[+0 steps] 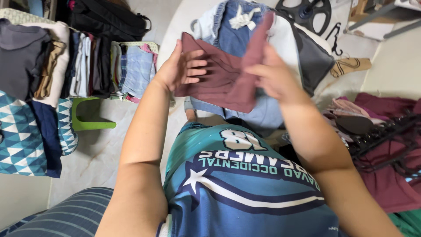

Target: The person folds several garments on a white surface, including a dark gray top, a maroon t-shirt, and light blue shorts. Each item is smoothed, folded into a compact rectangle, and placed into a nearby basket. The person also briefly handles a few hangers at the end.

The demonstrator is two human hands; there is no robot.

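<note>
A maroon garment (226, 77) hangs between my two hands at chest height, partly folded. My left hand (182, 66) grips its left edge, fingers curled over the cloth. My right hand (274, 74) holds the right side, with a strip of the cloth rising above the fingers. Below and behind the garment lies a pile of clothes, with blue denim shorts (237, 24) on top and a dark grey piece (313, 57) to the right.
Folded clothes stand in a row (87, 63) on a green stool (87, 116) at the left, beside a blue triangle-patterned cloth (19, 136). Black hangers (386, 140) and maroon garments lie at the right. A fan base (305, 11) sits at the top.
</note>
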